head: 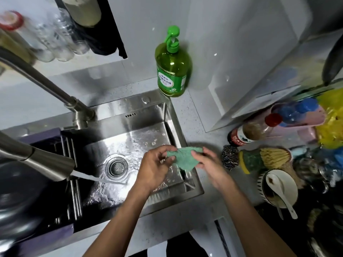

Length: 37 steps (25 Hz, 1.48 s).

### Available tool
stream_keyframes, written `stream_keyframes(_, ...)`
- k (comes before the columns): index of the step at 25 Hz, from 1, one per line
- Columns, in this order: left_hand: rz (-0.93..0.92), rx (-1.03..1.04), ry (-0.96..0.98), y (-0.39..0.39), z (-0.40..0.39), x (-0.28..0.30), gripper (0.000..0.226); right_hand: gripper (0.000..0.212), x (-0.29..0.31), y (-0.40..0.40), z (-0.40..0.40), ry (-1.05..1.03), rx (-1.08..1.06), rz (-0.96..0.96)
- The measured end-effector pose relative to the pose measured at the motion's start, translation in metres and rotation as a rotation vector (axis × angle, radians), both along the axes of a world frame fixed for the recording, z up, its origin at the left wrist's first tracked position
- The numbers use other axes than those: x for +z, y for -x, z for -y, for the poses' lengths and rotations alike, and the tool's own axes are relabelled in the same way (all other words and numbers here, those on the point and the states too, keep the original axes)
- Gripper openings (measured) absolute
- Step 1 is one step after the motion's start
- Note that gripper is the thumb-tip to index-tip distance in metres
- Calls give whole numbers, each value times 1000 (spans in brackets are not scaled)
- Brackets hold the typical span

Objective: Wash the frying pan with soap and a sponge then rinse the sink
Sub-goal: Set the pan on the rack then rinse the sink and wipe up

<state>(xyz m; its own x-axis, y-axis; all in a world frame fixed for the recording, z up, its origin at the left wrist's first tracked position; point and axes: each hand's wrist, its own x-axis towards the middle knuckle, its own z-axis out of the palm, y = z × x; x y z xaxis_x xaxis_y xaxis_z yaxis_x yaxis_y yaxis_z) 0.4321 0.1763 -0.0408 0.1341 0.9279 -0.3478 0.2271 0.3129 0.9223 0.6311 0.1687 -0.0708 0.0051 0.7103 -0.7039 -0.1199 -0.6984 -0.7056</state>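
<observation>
A thin green sponge cloth (183,157) is stretched between both hands above the right edge of the steel sink (130,127). My left hand (156,167) pinches its left corner and my right hand (207,162) pinches its right side. Water runs from the pull-out tap head (50,164) onto the sink floor near the drain (116,167). A green pump bottle of dish soap (173,67) stands on the counter behind the sink. A dark pan (16,197) lies on the rack at the left, blurred.
On the right counter sit a steel wool ball (230,157), a yellow-green sponge (248,160), a brush (274,156), a sauce bottle (248,132), and a bowl with a white spoon (278,188). Glasses (53,39) stand at the back left.
</observation>
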Motion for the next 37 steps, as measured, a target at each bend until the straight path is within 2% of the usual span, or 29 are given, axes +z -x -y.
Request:
stream_keyframes(2,10,71,85,2,-2,-5,33,20,15,-12,3,-48,-48,161)
stream_keyframes(5,-44,54,245,-7,3,-8,27,21,24,-19,3,-79,-70,322)
stream_keyframes(7,7,117,250,-16,-8,-9,19,27,17,-15,-15,-83,-90,476)
stream_keyframes(8,8,155,239,-20,-21,-12,14,30,12,-12,-24,-94,-60,616)
stream_keyframes(9,-83,161,227,-24,-38,-16,20,34,7,-9,-32,-135,-3,823)
stream_keyframes(10,-269,121,220,-25,-54,-18,35,36,-1,-4,-35,-231,61,1025)
stream_keyframes(11,-438,65,226,-25,-66,-17,49,37,-11,4,-30,-373,148,1145)
stream_keyframes(12,-509,43,218,-24,-75,-19,56,41,-23,13,-20,-493,288,1137)
stream_keyframes(13,-502,47,194,-23,-81,-19,56,49,-36,23,-10,-541,449,1075)
stream_keyframes(15,-347,138,107,-23,-97,-16,45,62,-59,25,-13,-504,749,1006)
stream_keyframes(18,-215,321,-68,-28,-154,-1,44,64,-65,20,-54,-395,950,1089)
stream_keyframes(20,-231,360,-170,-35,-206,18,61,65,-44,26,-71,-368,1000,1190)
stream_keyframes(22,-290,277,-249,-45,-243,32,82,61,-38,31,-72,-435,1004,1261)
stream_keyframes(24,-370,201,-317,-52,-263,37,87,60,-38,24,-79,-383,1044,1046)
stream_keyframes(26,-323,202,-363,-59,-275,35,78,58,-36,14,-90,-270,1089,885)
stream_keyframes(28,-142,276,-328,-61,-281,36,71,57,-30,10,-99,-270,1104,918)
stream_keyframes(31,-18,342,-311,-42,-277,9,74,58,-27,12,-108,-341,1068,994)
stream_keyframes(33,99,460,-315,-24,-235,32,66,66,-35,11,-114,-299,1091,964)
stream_keyframes(35,223,504,-287,0,-184,50,49,73,-41,13,-117,-241,1130,932)
stream_keyframes(37,207,506,-361,19,-140,50,33,72,-45,16,-126,-261,1114,955)
